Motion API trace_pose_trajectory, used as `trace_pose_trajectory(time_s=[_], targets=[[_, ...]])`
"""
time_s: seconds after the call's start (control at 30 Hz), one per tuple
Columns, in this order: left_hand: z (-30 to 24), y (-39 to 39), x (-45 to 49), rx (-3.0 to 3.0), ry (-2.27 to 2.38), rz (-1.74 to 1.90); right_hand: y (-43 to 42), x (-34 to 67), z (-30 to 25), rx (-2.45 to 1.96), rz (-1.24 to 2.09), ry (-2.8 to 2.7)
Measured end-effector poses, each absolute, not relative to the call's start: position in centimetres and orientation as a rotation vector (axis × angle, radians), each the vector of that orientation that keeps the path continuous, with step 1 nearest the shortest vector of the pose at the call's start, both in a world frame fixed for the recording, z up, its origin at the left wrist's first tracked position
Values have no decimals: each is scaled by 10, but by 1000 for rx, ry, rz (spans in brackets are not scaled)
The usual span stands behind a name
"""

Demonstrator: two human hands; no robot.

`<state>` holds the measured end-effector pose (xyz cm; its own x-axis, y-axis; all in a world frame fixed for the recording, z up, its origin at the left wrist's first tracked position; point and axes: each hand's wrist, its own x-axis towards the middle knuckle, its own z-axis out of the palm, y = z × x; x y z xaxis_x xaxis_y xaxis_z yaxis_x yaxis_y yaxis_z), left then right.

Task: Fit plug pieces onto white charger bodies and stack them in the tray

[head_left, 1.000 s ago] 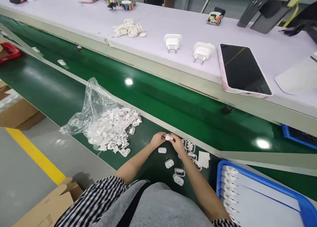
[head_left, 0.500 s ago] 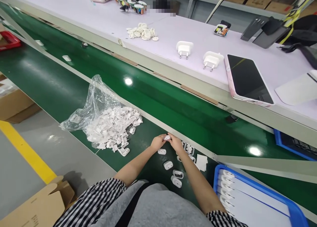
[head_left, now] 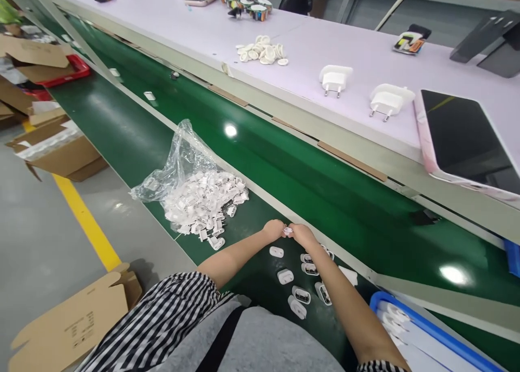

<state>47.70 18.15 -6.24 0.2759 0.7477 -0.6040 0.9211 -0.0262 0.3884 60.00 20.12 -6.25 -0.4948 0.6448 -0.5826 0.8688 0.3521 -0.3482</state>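
My left hand (head_left: 274,230) and my right hand (head_left: 303,235) meet over the dark green bench, fingers closed from both sides on a small white plug part (head_left: 287,231). The fingers hide most of it. Just below lies a loose white plug part (head_left: 277,252), with another white plug piece (head_left: 285,276) nearer my body. Around my right forearm sit several open white charger housings (head_left: 301,294) with dark insides. To the left of my hands a heap of white plug parts (head_left: 199,198) spills from a clear plastic bag (head_left: 184,144).
A blue tray (head_left: 430,318) holding white chargers stands at lower right. Above the green conveyor (head_left: 260,150) runs a pale shelf (head_left: 300,41) with two white plug chargers (head_left: 336,79), a phone (head_left: 467,139) and white finger cots (head_left: 264,51). Cardboard boxes (head_left: 77,150) stand at left.
My view has swung left, so the bench and shelf things appear farther right and more boxes show at left. Both hands stay together on the small white plug part.
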Motion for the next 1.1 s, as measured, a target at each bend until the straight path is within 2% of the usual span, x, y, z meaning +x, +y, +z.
trace_pose_trajectory(time_s=[0.27,0.47,0.57,0.67,0.77,0.87,0.97,1.1], targets=[[-47,176,475,1652,1695,-322,189,597,-63,1308,-928,2284],[-36,156,398,1393,2276,-239,152,594,-56,1388,-1045,2245],[-37,150,364,1319,2311,-121,144,608,-51,1526,-1097,2201],[-37,153,371,1401,2187,13,139,626,-44,1923,-1478,2034],[-34,155,426,1430,1867,272,129,638,-36,2278,-2222,1618],[-32,151,497,1231,1382,565,121,648,-32,2312,-2808,1309],[-31,152,546,1189,1221,527,118,668,-32,2525,-2892,1219],[-34,167,567,1636,1352,83,118,707,-36,2991,-2769,879]])
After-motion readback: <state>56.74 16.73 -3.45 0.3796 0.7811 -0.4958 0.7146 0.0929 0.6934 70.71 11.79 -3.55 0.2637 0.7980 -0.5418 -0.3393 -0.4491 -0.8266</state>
